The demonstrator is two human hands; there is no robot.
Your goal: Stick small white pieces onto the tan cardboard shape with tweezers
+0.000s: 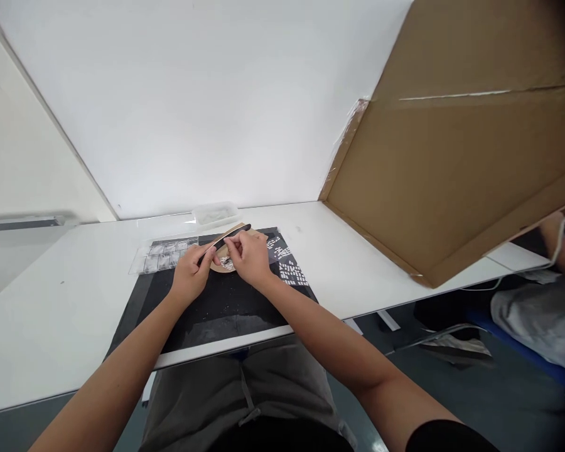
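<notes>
My left hand (191,271) grips the near end of a long, narrow black strip (220,239) with a light tan edge, thumb and fingers pinched on it. The strip slants up to the right. My right hand (250,256) is closed in a pinch close against the strip's middle; whatever lies between its fingertips is too small to make out. Below both hands sits a tan, round-edged piece (223,270) with small white scraps (226,262) on it, partly hidden by my fingers. All this is over a black mat (207,320).
Clear sheets with rectangular cells (162,257) lie at the mat's left. Small white pieces (292,274) sit in rows at its right. A clear plastic tray (215,215) stands behind. A big cardboard panel (452,163) rises at right on the white table (343,276); another person (546,314) sits beyond.
</notes>
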